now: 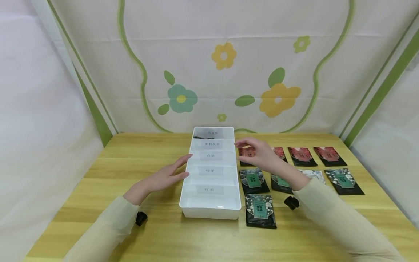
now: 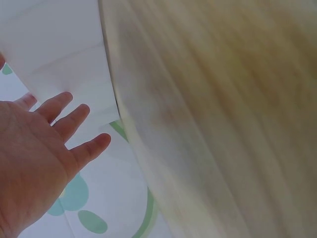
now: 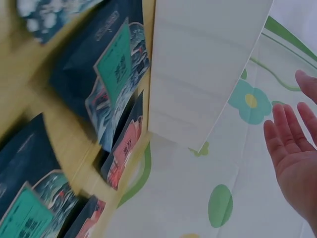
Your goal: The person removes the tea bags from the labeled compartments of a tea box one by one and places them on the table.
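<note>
A long white divided box (image 1: 210, 214) stands on the table, its several compartments bearing printed labels. In the farthest compartment, the dark edge of a packet (image 1: 203, 138) shows; the rest of it is hidden. My left hand (image 1: 165, 178) is at the box's left side, fingers spread and fingertips at the wall; contact is unclear. At the right side is my right hand (image 1: 262, 154), its fingers loosely bent and holding nothing. It partly covers a red-labelled packet (image 1: 243, 161). In the right wrist view, the box's white side wall (image 3: 198, 64) stands beside this hand.
Right of the box, more red-labelled packets (image 1: 302, 156) lie in a back row. Nearer are green-labelled packets (image 1: 253, 182), with one packet (image 1: 260, 211) closest to the front. Behind the wooden table (image 1: 137, 153) hangs a flowered cloth (image 1: 196, 54).
</note>
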{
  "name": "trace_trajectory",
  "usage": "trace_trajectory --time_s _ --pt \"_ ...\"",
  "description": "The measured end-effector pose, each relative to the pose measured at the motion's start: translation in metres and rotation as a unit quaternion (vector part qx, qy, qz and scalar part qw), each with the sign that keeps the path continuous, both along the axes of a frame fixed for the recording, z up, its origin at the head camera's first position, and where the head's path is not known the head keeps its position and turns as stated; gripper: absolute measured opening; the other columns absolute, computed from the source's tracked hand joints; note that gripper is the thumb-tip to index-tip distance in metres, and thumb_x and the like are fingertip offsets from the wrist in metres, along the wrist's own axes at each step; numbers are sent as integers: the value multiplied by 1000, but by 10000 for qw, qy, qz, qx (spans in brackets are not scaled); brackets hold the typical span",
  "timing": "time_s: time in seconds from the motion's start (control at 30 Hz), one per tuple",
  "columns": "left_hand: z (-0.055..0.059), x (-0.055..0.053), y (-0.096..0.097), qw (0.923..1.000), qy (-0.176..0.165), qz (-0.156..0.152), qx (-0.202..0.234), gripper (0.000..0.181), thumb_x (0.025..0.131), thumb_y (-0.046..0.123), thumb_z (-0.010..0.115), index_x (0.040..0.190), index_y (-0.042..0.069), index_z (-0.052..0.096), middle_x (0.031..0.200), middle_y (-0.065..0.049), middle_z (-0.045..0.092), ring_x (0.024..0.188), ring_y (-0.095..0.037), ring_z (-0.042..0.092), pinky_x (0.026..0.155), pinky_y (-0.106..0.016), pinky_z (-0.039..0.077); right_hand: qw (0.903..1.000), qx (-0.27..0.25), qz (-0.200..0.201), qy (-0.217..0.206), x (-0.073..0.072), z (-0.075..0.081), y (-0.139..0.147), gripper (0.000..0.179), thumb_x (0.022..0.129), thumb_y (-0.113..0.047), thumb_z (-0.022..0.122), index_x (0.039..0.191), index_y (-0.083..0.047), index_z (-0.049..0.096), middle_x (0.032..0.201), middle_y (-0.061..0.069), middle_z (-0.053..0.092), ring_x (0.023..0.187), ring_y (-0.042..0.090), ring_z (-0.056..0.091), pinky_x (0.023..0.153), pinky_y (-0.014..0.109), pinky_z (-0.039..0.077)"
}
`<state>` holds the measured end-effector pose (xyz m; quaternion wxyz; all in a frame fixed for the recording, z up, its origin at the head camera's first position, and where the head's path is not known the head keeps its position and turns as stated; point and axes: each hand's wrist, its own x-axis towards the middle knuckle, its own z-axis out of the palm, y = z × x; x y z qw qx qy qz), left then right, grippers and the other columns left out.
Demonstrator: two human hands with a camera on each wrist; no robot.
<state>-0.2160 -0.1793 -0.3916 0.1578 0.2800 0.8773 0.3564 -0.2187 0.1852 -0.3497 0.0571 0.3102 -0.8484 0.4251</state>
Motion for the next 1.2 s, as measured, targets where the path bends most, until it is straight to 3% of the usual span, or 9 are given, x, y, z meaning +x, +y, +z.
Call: trace_trajectory --time_s 0.23,0.4,0.63,0.97,1.2 --pt "1 0 -1 10000 36 -37 -66 68 99 52 48 155 38 14 157 -3 27 140 -28 30 110 -53 25 9999 -113 14 -14 -22 -6 -18 44 84 -5 76 125 1 59 120 19 60 110 35 58 90 48 49" --pt "0 0 -1 10000 -17 -39 -6 68 99 52 49 155 39 14 157 -1 25 141 -26 27 110 -54 24 9998 -217 -8 43 -37 -7 -31 44 84 -4 76 124 2 59 121 20 60 110 33 57 93 47 48" --pt "0 -1 0 10000 10 -43 12 67 99 52 48 155 39 13 157 -1 24 141 -25 27 110 -54 24 9986 -368 -192 -314 -60 -8 -42 44 87 -8 74 127 -2 57 125 15 58 115 31 55 99 45 42" --pt "-1 -2 -1 10000 19 -31 -62 68 98 53 48 155 39 13 157 -1 25 141 -28 29 110 -55 24 9945 -424 -309 -905 -81 -18 -59 49 88 -11 73 132 -1 54 130 15 55 121 33 50 103 47 37" --pt "-1 -3 -1 9999 20 -16 -101 67 98 53 48 155 41 13 157 0 25 141 -28 28 110 -56 24 9961 -318 -372 -733 -91 -23 -70 48 86 -9 75 128 2 56 127 17 58 115 28 54 98 44 42"
